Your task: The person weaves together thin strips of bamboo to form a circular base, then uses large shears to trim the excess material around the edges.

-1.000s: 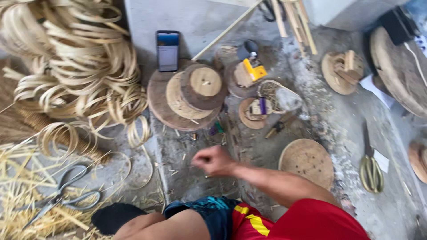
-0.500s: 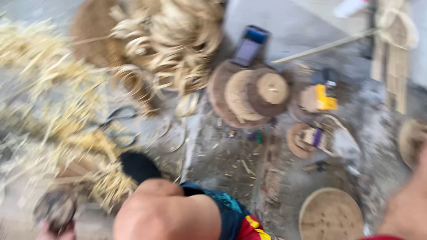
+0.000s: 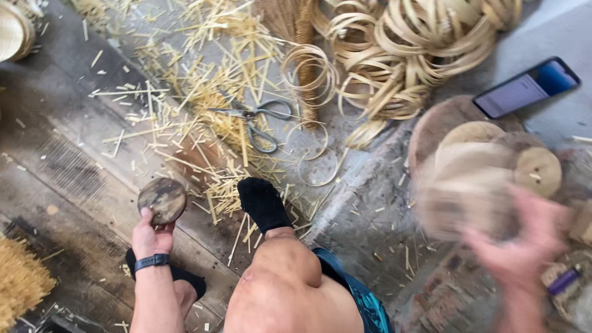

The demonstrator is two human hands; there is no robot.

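My left hand [image 3: 152, 237] grips a small dark round wooden disc [image 3: 162, 200] by its lower edge, low over the floorboards at the left; a black band sits on that wrist. My right hand [image 3: 517, 246] is blurred at the right and holds a pale round wooden disc [image 3: 464, 198], also blurred, in front of a stack of round wooden pieces [image 3: 493, 148]. My bent knee and black-socked foot [image 3: 262, 202] lie between the two hands.
Scissors [image 3: 256, 123] lie on scattered straw cuttings [image 3: 203, 92]. Coils of bamboo strip [image 3: 407, 55] fill the top. A phone [image 3: 526, 87] leans at the upper right. A straw bundle [image 3: 18, 280] lies at the lower left.
The view has swung left. My left hand has come into view holding the dark disc, and my right hand has lifted a pale disc at the right.
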